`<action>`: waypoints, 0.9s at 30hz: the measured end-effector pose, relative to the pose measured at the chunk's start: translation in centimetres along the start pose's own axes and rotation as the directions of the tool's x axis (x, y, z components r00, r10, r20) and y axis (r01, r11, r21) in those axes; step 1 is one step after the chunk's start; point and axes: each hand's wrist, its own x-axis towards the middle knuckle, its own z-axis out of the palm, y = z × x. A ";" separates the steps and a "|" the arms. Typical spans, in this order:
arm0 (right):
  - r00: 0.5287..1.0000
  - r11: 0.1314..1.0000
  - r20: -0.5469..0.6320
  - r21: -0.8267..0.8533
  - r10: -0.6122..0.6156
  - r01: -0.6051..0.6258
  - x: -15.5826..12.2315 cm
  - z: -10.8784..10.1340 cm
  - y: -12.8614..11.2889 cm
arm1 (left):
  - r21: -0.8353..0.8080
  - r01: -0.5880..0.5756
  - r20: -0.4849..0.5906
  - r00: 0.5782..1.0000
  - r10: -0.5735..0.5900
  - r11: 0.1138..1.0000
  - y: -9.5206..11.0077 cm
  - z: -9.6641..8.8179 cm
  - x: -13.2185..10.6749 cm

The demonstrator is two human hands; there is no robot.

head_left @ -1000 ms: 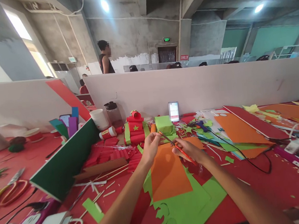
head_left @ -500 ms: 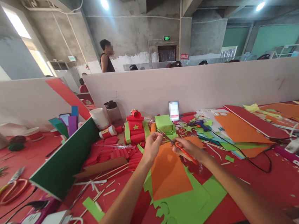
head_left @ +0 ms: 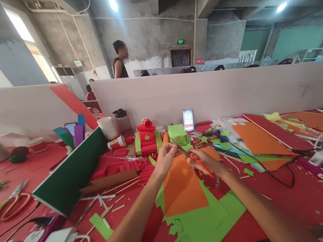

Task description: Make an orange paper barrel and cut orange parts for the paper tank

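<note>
My right hand [head_left: 203, 160] is closed round a pair of scissors [head_left: 201, 165] with orange-red handles, its blades pointing up and left toward my other hand. Thumb and fingertips pinched, my left hand [head_left: 165, 158] is beside the blade tips; whatever it holds is too small to make out. Below both hands lies an orange sheet [head_left: 185, 194] on top of green paper [head_left: 200, 227] with ragged, cut-out edges. Just beyond stand a green-wrapped block [head_left: 177, 134] and a red paper-covered model [head_left: 147, 138] bearing a yellow star.
A dark green board [head_left: 69, 175] leans at left near a box of red paper rolls [head_left: 126, 167]. A phone [head_left: 188, 119] rests against the white partition [head_left: 218, 92]. Power strips [head_left: 33, 240] and cables lie on both sides. Paper scraps and sticks litter the red table. Beyond the partition is a person [head_left: 120, 62].
My hands and the scissors stay almost in place, with only a slight shift. The person beyond the partition has moved to the right.
</note>
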 end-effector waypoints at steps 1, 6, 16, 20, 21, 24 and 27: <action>1.000 1.000 0.000 0.001 0.000 0.000 0.0 0.0 0.0 | 0.000 0.000 0.001 1.000 0.000 1.000 0.0 0.0 0.0; 1.000 1.000 -0.009 -0.002 0.000 0.000 0.0 0.0 0.0 | -0.015 -0.004 0.006 1.000 0.004 1.000 -0.1 -0.1 0.1; 1.000 1.000 -0.003 -0.008 -0.009 0.009 0.0 0.1 0.0 | -0.035 0.018 0.002 1.000 -0.018 0.999 0.1 0.0 0.0; 1.000 1.000 0.010 -0.016 -0.011 0.011 0.0 0.0 0.0 | -0.037 0.021 0.007 1.000 -0.020 0.999 0.2 0.0 -0.1; 1.000 1.000 0.016 -0.016 -0.012 0.012 0.0 -0.1 0.1 | -0.039 0.021 0.007 1.000 -0.021 0.999 0.2 0.0 -0.1; 0.999 1.000 0.027 -0.012 -0.018 0.018 0.0 -0.1 0.1 | -0.045 0.022 0.002 1.000 -0.022 0.999 0.2 0.1 -0.1; 0.999 1.000 0.032 0.005 -0.019 0.019 0.0 -0.1 0.2 | -0.046 0.021 0.000 1.000 -0.021 0.999 0.2 0.1 -0.1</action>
